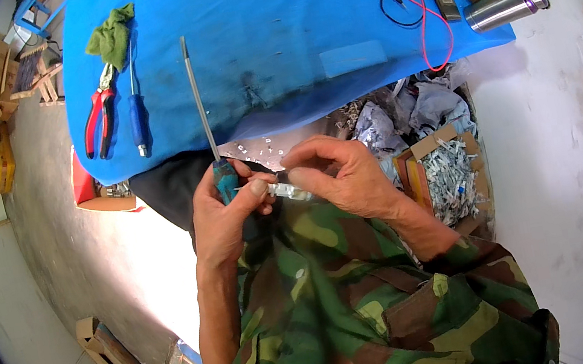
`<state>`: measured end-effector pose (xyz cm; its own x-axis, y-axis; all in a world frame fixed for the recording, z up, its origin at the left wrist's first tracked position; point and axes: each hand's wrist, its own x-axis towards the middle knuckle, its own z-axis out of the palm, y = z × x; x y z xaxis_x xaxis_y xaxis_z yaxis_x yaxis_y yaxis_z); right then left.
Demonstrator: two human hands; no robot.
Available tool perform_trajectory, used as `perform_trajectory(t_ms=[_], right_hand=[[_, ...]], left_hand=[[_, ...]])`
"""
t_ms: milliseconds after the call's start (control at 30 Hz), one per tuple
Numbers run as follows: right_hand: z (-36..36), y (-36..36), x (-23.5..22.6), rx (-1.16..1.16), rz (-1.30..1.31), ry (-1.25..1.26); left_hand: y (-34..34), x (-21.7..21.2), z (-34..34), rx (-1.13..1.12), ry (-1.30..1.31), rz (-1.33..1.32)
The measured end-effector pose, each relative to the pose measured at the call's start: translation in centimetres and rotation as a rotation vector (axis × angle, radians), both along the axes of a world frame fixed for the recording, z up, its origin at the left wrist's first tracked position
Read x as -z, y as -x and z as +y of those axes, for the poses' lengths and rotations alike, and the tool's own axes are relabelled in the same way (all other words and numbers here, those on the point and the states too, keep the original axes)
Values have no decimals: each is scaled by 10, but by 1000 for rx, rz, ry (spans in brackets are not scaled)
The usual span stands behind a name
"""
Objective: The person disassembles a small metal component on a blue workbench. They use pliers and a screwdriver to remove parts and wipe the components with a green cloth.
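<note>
My left hand (218, 212) is closed around the teal and black handle of a screwdriver (226, 180), whose long shaft points away over the table edge. Its thumb and fingers also pinch one end of a small white and silvery piece (288, 191); I cannot make out its kind. My right hand (346, 177) is curled at the other end of that piece, thumb and fingertips closed on it. Part of the piece is hidden by the fingers. Both hands are just off the near edge of the table, above my lap.
On the blue-covered table (162, 88) lie red-handled pliers (99, 121), a blue screwdriver (138, 122), a green cloth (111, 37), test leads (424, 16) and a steel flask (504, 6). Below at right stands a carton of shredded strips (453, 183) beside silvery bags (379, 130). A red box (105, 200) sits left.
</note>
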<state>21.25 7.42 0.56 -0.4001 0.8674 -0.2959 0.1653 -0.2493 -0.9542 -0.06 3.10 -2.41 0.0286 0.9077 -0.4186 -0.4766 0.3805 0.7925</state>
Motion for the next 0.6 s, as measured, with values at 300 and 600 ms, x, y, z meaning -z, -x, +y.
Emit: perform_trajectory(t_ms=[300, 600], right_hand=[[-5, 8, 20, -67, 17, 55], [11, -105, 79, 721, 106, 284]], left_hand=[[-3, 1, -1, 49, 8, 72], [0, 6, -4, 1, 23, 143]])
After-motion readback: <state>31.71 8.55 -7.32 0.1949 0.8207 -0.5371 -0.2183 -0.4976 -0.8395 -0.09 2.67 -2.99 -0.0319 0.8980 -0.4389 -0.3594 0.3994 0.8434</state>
